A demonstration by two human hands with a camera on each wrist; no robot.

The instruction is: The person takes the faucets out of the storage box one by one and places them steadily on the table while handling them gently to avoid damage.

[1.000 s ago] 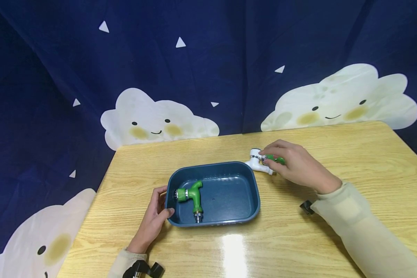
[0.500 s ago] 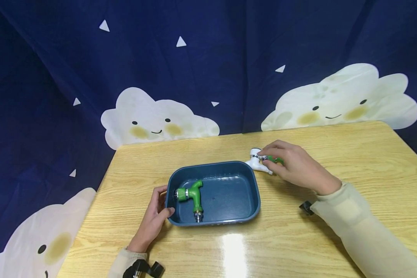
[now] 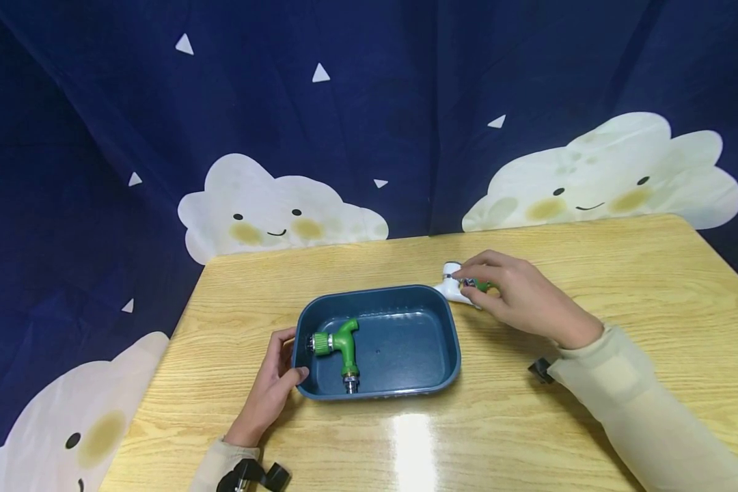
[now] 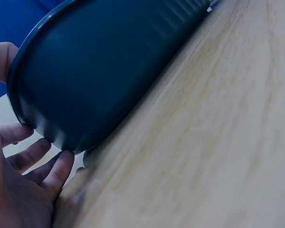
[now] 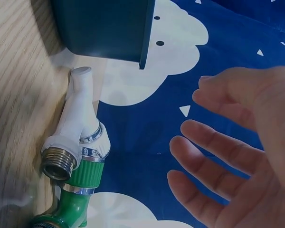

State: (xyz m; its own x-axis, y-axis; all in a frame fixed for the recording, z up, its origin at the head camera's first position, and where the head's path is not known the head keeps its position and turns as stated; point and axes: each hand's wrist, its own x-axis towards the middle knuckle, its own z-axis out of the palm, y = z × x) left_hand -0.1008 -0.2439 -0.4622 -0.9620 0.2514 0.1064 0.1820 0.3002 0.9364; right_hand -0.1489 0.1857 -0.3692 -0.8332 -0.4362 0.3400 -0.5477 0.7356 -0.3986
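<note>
My left hand (image 3: 273,383) holds the left end of a dark blue plastic tub (image 3: 454,372), thumb over the rim and fingers against the outside wall (image 4: 99,71). Inside the tub, at its left end, lies a green faucet (image 3: 347,348) with a chrome-coloured end. Beyond the tub's back right corner a white faucet (image 3: 452,290) lies on the table; the right wrist view shows its brass threaded end. Beside it is a second green faucet (image 5: 73,204), partly hidden by my right hand (image 3: 516,294). In the right wrist view, that hand's fingers are spread and apart from both faucets.
The wooden table (image 3: 498,424) reaches back to a dark blue curtain (image 3: 406,102) printed with white clouds and triangles. Black camera mounts are on both wrists, the left one (image 3: 255,475) close to the table's surface.
My right hand has shifted slightly left over the white faucet and now covers more of the green faucet there. My left hand and the tub have stayed put.
</note>
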